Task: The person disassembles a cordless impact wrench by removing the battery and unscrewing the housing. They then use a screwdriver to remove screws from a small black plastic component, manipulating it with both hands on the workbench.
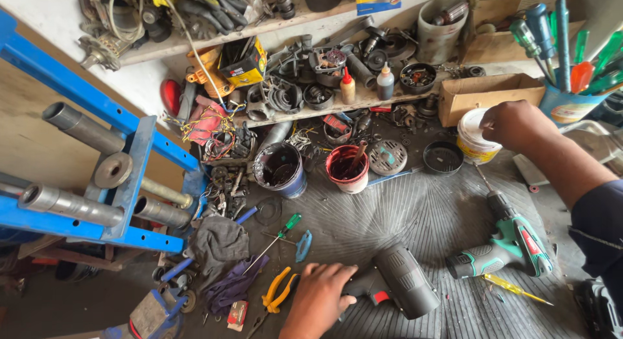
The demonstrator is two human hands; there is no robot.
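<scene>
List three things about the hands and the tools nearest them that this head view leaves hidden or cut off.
1. Head view: the left hand covers the handle of the dark power tool, so the grip is unseen.
2. The right hand hides what is inside the white tub.
3. The cup of screwdrivers is cut by the right edge.

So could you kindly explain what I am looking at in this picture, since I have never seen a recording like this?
The one picture comes from a camera worn on a person's head, looking down at their own bare hands over a cluttered workbench with a ribbed grey mat. The left hand grips the handle of a dark power tool lying on the mat. The right hand rests on a white tub. Nearby lie a green cordless drill, a yellow screwdriver, orange pliers and a red pot.
</scene>
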